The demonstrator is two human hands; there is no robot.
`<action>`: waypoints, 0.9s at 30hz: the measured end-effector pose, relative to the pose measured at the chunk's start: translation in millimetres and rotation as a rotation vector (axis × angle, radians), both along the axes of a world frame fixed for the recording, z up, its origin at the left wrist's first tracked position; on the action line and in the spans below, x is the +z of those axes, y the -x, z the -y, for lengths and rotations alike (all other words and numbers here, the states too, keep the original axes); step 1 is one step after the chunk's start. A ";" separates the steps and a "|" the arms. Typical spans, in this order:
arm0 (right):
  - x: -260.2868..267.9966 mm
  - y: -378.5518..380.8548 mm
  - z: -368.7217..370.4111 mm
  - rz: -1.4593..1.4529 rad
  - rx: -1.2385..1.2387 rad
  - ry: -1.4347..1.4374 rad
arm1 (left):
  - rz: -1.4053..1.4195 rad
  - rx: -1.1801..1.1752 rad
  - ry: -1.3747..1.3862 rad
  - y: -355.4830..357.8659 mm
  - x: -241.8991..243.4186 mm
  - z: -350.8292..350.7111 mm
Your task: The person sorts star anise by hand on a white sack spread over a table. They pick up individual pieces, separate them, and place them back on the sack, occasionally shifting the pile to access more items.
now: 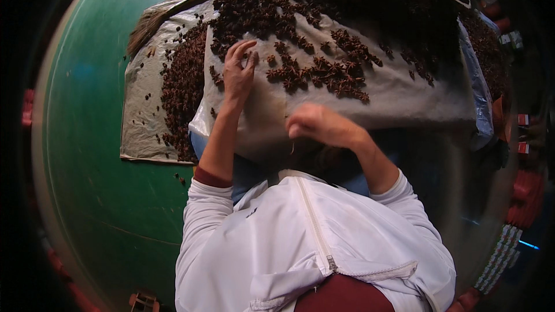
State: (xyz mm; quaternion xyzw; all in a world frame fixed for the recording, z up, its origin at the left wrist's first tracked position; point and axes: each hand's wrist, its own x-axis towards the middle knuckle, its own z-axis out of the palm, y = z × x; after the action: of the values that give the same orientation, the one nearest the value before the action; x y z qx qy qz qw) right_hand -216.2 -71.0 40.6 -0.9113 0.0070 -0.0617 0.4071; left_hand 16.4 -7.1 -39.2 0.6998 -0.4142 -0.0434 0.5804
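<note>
Whole dried star anise (318,71) lies scattered on a white sheet (277,112) over the surface in front of me. At its left side, my left hand (239,69) rests by the edge of a denser heap of star anise (243,4). Its fingers are bent and apart, with no pod visible between them. My right hand (318,125) is blurred above the sheet's near edge, fingers curled inward. Just below it shows a thin pale strand (292,147); whether the fingers hold it is unclear. A large dark heap (368,0) covers the far side, partly lost in shadow.
To the left, a pale sheet (138,134) on the green floor (86,173) carries another pile of star anise (184,95). A straw broom (149,26) lies across its far end. More star anise (481,47) is piled beyond the right edge. A small wooden stool (144,302) stands behind at left.
</note>
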 end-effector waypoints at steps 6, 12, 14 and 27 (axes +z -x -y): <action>-56.5 -99.0 94.7 0.182 -0.608 0.495 | 0.311 0.053 -0.074 6.8 -6.4 21.9; -85.1 -115.8 109.9 0.110 -0.519 0.663 | 0.590 0.000 -0.253 11.7 -4.1 37.2; -84.0 -107.6 104.5 0.140 -0.505 0.708 | 0.591 -0.092 -0.309 12.1 -6.0 43.3; -41.9 -79.0 76.9 0.397 -0.594 0.373 | 0.255 -0.331 -0.094 8.1 22.5 39.1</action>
State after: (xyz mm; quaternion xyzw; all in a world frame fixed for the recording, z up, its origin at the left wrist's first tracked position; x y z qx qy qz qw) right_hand -137.2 -147.9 -1.2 -0.8982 0.1801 -0.3517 0.1925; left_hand 8.4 -46.1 -16.7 0.6485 -0.5910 -0.0683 0.4749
